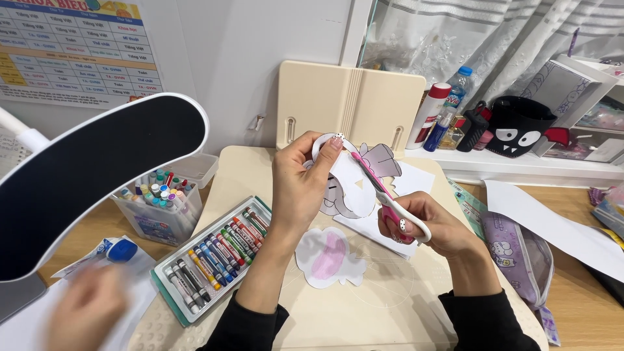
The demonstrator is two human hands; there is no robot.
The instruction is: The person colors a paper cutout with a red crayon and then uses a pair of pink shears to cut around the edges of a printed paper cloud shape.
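My left hand [300,185] holds up a white paper cut-out [351,182] with a grey and lilac drawing, fingers pinched on its top edge. My right hand [426,227] grips pink and white scissors [383,195], the blades reaching up into the paper near my left fingertips. Below both hands, a second cut-out with a pink patch [328,258] lies flat on the cream desk board [390,305].
A tray of crayons [211,257] lies left of my left arm, a tub of markers [153,201] behind it. Another person's blurred hand [84,312] is at the bottom left under a black lamp head [91,175]. A lilac pencil case [517,253] lies right, bottles [442,114] behind.
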